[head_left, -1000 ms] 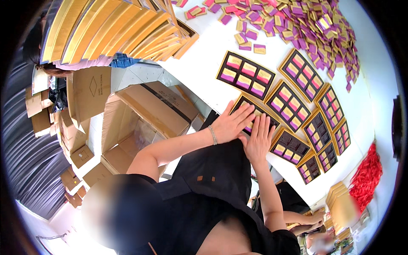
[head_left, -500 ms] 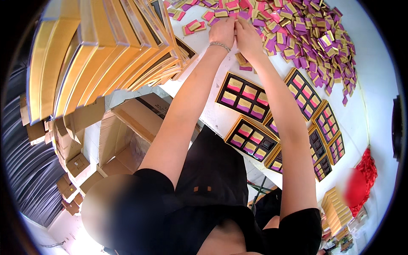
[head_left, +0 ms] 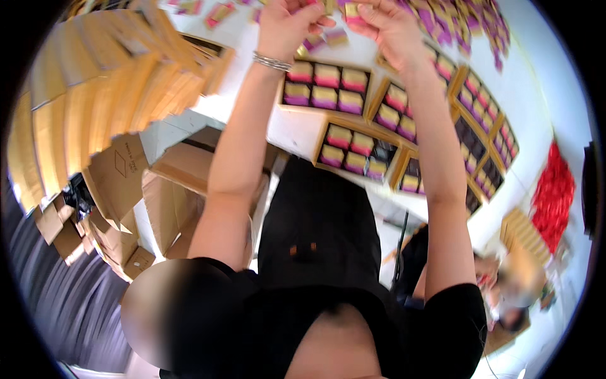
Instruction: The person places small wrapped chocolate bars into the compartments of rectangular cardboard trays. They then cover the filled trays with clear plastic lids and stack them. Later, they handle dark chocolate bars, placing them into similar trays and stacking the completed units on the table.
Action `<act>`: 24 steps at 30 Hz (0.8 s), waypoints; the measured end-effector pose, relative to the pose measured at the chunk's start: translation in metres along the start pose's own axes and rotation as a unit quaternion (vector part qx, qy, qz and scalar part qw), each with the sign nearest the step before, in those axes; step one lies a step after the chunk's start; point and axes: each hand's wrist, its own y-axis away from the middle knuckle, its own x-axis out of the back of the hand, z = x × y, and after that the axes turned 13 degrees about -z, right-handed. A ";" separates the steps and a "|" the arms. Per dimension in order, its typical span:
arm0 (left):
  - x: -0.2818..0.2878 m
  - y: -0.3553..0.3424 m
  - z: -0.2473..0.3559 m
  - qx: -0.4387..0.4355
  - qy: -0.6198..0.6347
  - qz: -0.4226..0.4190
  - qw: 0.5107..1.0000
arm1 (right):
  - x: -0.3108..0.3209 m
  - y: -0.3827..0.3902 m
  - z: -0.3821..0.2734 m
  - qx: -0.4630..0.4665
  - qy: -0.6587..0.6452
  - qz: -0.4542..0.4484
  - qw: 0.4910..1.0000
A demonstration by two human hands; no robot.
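Note:
At the top edge, my right hand [head_left: 394, 31] pinches a small pink-and-gold wrapped piece [head_left: 353, 14] between thumb and fingers. Across a narrow gap, my left hand [head_left: 285, 26], with a chain bracelet at the wrist, has its fingers drawn together; a bit of pink shows there, too blurred and cut off to name. Below the hands lies a black-lined box [head_left: 325, 87], its compartments filled with pink-and-gold and purple-and-gold pieces. Nearer me is another box [head_left: 355, 151], with dark bare compartments at its right side. My right forearm partly covers a third box [head_left: 394, 112].
A heap of purple, pink and gold pieces [head_left: 464, 22] spreads over the far right of the white table. Several more boxes [head_left: 481, 101] stand to the right. Tall stacked gold boxes [head_left: 82, 88] rise at left, above open cardboard cartons [head_left: 180, 196]. Red material [head_left: 554, 196] lies far right.
My hands have moved apart and nearer the top edge of the picture. A pink-and-gold piece now shows in my right hand. The whole view has shifted, with blur.

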 end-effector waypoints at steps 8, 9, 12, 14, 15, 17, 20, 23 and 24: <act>-0.234 0.030 -0.043 0.130 -0.177 0.207 0.953 | 0.071 0.256 0.011 -0.060 0.289 0.242 0.924; -0.246 0.031 -0.057 0.135 -0.164 0.237 0.948 | 0.080 0.278 0.032 -0.090 0.316 0.255 0.909; -0.268 0.043 -0.086 0.155 -0.204 0.278 0.926 | 0.068 0.294 0.072 -0.053 0.364 0.241 0.898; -0.277 0.044 -0.095 0.123 -0.371 0.269 0.880 | 0.055 0.291 0.074 -0.062 0.458 0.230 0.856; -0.280 0.045 -0.100 0.105 -0.451 0.261 0.847 | 0.057 0.292 0.080 -0.053 0.477 0.229 0.847; -0.276 0.046 -0.110 0.045 -0.578 0.222 0.784 | 0.061 0.287 0.086 -0.025 0.519 0.227 0.823; -0.272 0.046 -0.114 0.025 -0.640 0.212 0.738 | 0.058 0.290 0.090 0.026 0.581 0.233 0.779; -0.284 0.049 -0.104 0.229 -0.400 0.308 0.832 | 0.050 0.297 0.099 0.085 0.660 0.208 0.717; -0.285 0.048 -0.110 0.180 -0.475 0.282 0.814 | 0.052 0.301 0.103 0.084 0.689 0.182 0.696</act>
